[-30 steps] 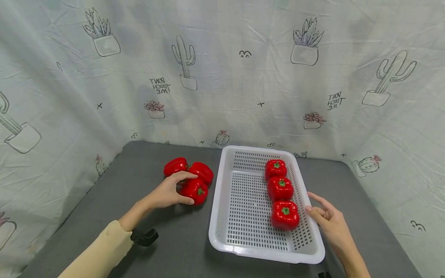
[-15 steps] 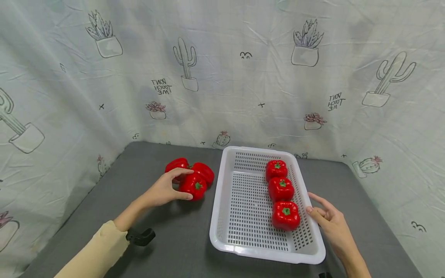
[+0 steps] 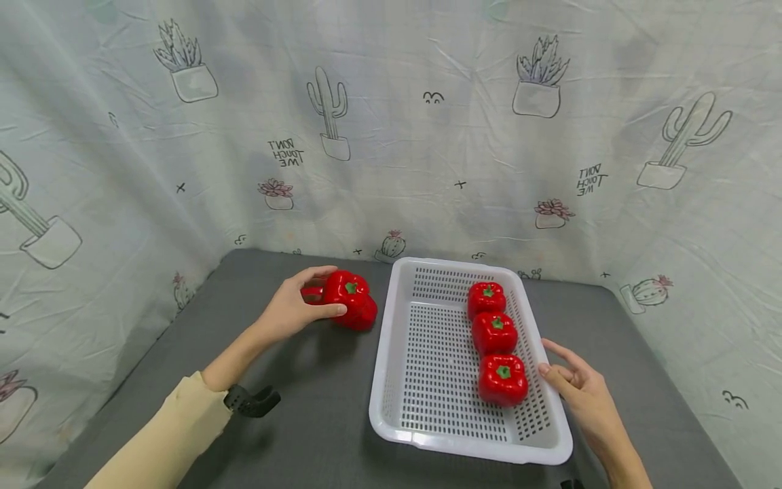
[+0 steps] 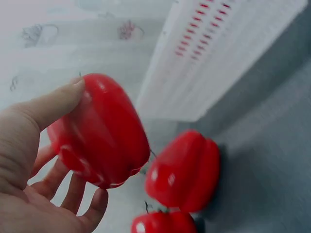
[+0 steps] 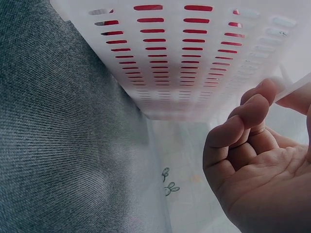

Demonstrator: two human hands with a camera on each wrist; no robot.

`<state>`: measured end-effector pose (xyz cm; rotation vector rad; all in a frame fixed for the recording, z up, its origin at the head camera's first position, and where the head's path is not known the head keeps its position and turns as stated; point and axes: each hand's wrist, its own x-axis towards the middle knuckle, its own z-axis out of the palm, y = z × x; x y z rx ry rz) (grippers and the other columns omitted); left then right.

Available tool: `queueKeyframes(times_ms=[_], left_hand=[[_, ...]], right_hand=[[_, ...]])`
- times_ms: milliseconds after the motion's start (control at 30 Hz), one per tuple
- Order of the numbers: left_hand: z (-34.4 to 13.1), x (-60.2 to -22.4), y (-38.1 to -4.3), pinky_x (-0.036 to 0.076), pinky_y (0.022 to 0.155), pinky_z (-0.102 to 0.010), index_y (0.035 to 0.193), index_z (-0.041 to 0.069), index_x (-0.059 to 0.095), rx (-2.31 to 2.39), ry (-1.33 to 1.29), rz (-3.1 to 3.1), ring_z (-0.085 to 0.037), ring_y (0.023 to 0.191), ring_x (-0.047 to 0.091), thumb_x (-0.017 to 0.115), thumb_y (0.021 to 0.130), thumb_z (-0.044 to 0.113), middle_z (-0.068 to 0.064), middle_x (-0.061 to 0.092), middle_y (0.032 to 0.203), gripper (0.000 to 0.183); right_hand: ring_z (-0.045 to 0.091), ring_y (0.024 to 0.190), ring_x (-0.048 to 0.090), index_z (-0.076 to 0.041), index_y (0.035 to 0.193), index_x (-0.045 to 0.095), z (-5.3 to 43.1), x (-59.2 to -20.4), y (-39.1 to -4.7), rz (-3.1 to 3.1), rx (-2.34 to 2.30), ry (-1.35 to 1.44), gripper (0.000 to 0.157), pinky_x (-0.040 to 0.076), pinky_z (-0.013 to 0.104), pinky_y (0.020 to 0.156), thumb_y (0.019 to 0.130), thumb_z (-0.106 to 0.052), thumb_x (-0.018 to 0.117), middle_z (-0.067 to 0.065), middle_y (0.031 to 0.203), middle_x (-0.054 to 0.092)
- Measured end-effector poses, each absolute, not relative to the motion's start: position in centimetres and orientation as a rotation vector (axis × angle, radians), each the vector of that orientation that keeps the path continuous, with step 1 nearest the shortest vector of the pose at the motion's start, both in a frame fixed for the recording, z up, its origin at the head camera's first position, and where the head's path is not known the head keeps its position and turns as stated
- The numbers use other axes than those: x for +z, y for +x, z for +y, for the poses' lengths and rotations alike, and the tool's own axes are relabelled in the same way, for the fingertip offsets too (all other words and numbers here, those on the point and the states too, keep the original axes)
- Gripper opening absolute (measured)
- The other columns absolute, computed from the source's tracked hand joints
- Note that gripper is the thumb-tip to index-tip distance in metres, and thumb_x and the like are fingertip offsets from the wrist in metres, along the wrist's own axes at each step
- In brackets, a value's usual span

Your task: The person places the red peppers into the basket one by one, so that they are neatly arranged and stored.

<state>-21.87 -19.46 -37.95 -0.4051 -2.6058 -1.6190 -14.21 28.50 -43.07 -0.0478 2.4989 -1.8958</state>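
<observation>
Dark grey bench. Pale, creased cloth hangs behind and along both sides; prints: potted cacti, succulents, reversed lettering.

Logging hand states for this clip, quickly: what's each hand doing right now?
Left hand: closed, holding a red pepper between thumb and fingers.
Right hand: closed, gripping the rim of the white basket.

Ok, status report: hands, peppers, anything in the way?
Left hand holds pepper off table. Right hand grips basket rim. Basket wall between that pepper and three peppers inside.
</observation>
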Motion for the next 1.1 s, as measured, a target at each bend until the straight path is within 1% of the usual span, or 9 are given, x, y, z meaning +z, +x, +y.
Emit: queueKeyframes(times_ms=[133,267,367,400,500,600,700,833,1100], left_hand=[[-18.0,-36.5,-22.4,0.055,0.082,-0.043,0.14,0.021,0.051,-1.623,-0.406,-2.57,-0.03,0.113,0.056,0.083,0.079,0.038,-0.004,0.053,0.133,0.072],[-16.0,-35.1,-22.9,0.055,0.084,-0.044,0.139,0.023,0.052,-1.644,-0.461,-2.527,-0.028,0.111,0.057,0.084,0.078,0.037,-0.001,0.054,0.13,0.07],[-14.4,-34.1,-23.3,0.054,0.084,-0.044,0.138,0.023,0.053,-1.666,-0.543,-2.487,-0.025,0.111,0.057,0.084,0.078,0.035,0.001,0.055,0.129,0.069],[-13.8,-33.5,-23.1,0.054,0.085,-0.044,0.138,0.022,0.053,-1.668,-0.555,-2.492,-0.026,0.111,0.056,0.083,0.079,0.033,0.0,0.055,0.129,0.068],[-12.5,-32.9,-23.4,0.056,0.081,-0.042,0.138,0.021,0.052,-1.682,-0.607,-2.478,-0.025,0.111,0.056,0.083,0.079,0.03,0.0,0.055,0.128,0.067],[-11.5,-32.8,-23.7,0.057,0.078,-0.041,0.139,0.018,0.051,-1.713,-0.643,-2.474,-0.026,0.111,0.056,0.083,0.08,0.028,-0.001,0.055,0.128,0.067],[-11.0,-33.4,-24.3,0.057,0.076,-0.039,0.139,0.018,0.051,-1.74,-0.695,-2.455,-0.025,0.11,0.056,0.083,0.08,0.028,0.0,0.055,0.128,0.068],[-10.3,-33.8,-24.6,0.057,0.076,-0.039,0.139,0.017,0.051,-1.748,-0.709,-2.45,-0.025,0.108,0.057,0.083,0.08,0.027,-0.001,0.056,0.128,0.068],[-8.9,-34.6,-25.3,0.057,0.078,-0.038,0.141,0.015,0.049,-1.793,-0.685,-2.434,-0.024,0.112,0.054,0.082,0.081,0.026,0.0,0.054,0.13,0.069]], right_hand=[[0.025,0.084,0.072,-0.007,0.151,0.032,28.5,-43.1,-14.3,2.502,-1.885,-0.032,0.063,0.059,0.042,0.066,0.099,-0.023,0.063,0.018,0.106,0.069],[0.025,0.084,0.072,-0.007,0.151,0.032,28.5,-43.0,-14.4,2.499,-1.88,-0.026,0.064,0.059,0.042,0.066,0.098,-0.024,0.063,0.019,0.106,0.069],[0.025,0.084,0.072,-0.007,0.151,0.032,28.5,-43.0,-14.4,2.5,-1.881,-0.029,0.063,0.059,0.042,0.066,0.098,-0.024,0.063,0.019,0.105,0.069],[0.026,0.084,0.072,-0.007,0.151,0.032,28.5,-43.0,-14.4,2.501,-1.882,-0.029,0.063,0.059,0.042,0.066,0.098,-0.025,0.063,0.019,0.105,0.069],[0.026,0.084,0.072,-0.007,0.151,0.033,28.6,-43.0,-14.4,2.497,-1.89,-0.038,0.063,0.059,0.042,0.066,0.098,-0.025,0.063,0.018,0.104,0.07],[0.026,0.084,0.072,-0.007,0.151,0.032,28.5,-43.0,-14.4,2.493,-1.893,-0.035,0.063,0.059,0.042,0.066,0.098,-0.024,0.063,0.019,0.105,0.069],[0.026,0.084,0.072,-0.008,0.151,0.032,28.5,-43.0,-14.4,2.485,-1.896,-0.027,0.063,0.058,0.042,0.066,0.099,-0.024,0.062,0.02,0.107,0.069],[0.026,0.084,0.072,-0.008,0.151,0.033,28.5,-43.0,-14.5,2.485,-1.894,-0.02,0.063,0.059,0.042,0.066,0.099,-0.024,0.063,0.02,0.107,0.069],[0.026,0.083,0.072,-0.006,0.151,0.032,28.5,-42.9,-14.3,2.497,-1.875,-0.019,0.063,0.059,0.041,0.066,0.099,-0.026,0.063,0.018,0.103,0.07]])
